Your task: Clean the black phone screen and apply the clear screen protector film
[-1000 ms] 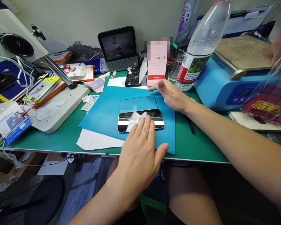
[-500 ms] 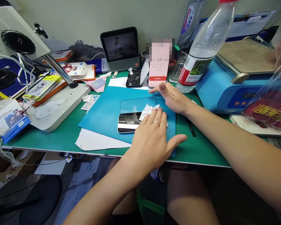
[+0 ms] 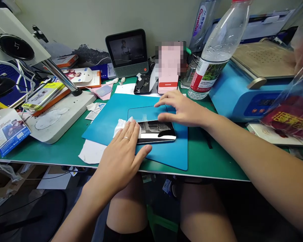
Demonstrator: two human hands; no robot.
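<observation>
A phone [image 3: 158, 132] lies lengthwise on the blue mat [image 3: 166, 154], its dark glossy face reflecting bright light. My left hand [image 3: 122, 148], wearing a ring, presses a crumpled white tissue [image 3: 119, 127] against the phone's left end with its fingers laid straight over it. That end is hidden under hand and tissue. Just beyond the phone is a clear, dark-edged screen protector [image 3: 141, 111], flat on the mat. My right hand [image 3: 178, 107] hovers near the right ends of both, fingers curved, thumb apart, with nothing in it; whether it touches the protector I cannot tell.
At the back stand a smart display [image 3: 127, 53], a lit phone [image 3: 168, 74] and a water bottle [image 3: 209, 64]. To the right is a blue machine with a metal plate [image 3: 265, 64]. A microscope stand base [image 3: 63, 124] and boxes occupy the left. White paper [image 3: 91, 151] sticks out under the mat.
My left hand has slid the tissue leftward along the phone, from its right part to its left end, uncovering the right side. My right hand has turned, its fingers now curving down toward the mat.
</observation>
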